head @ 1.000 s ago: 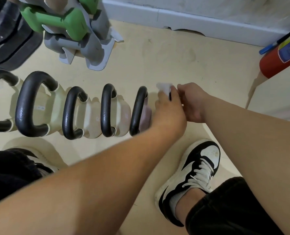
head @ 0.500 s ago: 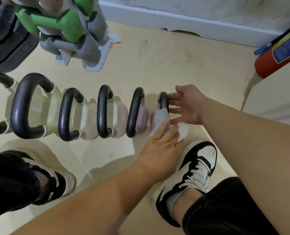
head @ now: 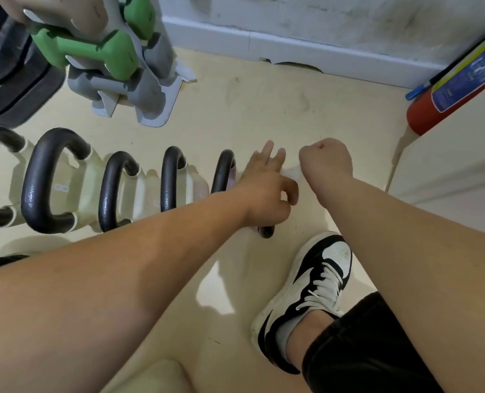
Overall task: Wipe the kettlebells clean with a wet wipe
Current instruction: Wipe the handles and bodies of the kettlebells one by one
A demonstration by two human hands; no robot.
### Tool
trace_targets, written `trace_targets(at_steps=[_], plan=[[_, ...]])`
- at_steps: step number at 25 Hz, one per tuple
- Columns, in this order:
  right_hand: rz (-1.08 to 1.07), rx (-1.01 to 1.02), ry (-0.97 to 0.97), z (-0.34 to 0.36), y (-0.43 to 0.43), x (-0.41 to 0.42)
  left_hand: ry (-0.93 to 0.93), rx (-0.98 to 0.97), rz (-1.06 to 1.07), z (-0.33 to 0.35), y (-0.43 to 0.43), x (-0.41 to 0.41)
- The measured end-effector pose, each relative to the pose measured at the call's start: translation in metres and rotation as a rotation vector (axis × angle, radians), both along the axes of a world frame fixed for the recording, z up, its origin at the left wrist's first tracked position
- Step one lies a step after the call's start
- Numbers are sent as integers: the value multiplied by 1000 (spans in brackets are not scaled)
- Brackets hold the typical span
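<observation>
- The kettlebells sit in a row across the left-middle of the frame, black handles up, on the pale floor.
- The wet wipe is a small white bit between the two hands, mid-frame.
- Left hand covers the rightmost bell, fingers spread loose; can't tell if it's gripping anything.
- Right hand is balled into a fist just beside the wipe.
- Green dumbbells on a grey rack are upper left, a sneaker lower right.
</observation>
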State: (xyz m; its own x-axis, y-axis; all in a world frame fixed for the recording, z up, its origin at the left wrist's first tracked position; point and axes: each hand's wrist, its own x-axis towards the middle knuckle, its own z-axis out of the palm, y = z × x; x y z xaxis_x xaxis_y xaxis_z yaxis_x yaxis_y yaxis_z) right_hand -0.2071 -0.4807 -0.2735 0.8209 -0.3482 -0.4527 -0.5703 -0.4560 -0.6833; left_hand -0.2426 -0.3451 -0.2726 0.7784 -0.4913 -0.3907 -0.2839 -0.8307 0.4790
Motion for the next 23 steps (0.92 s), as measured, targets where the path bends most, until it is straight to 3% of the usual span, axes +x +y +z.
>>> trace_targets(at_steps=[3,6,11,16,18,20,23], plan=[[56,55,123,12,14,2,-71,-263,205,5,23,-14],[77,257,344,0,45,-6,49,-428,511,2,35,-41],[31,315,336,-6,80,1,37,-521,719,-1,39,-68],[125,194,419,-12,78,24,182,-485,684,-18,42,-77],[150,148,359,-17,78,16,308,-446,694,-24,41,-83],[150,53,182,-19,79,-6,421,-448,727,-27,41,-90],[233,-96,13,-27,79,-62,468,-445,750,-32,46,-96]])
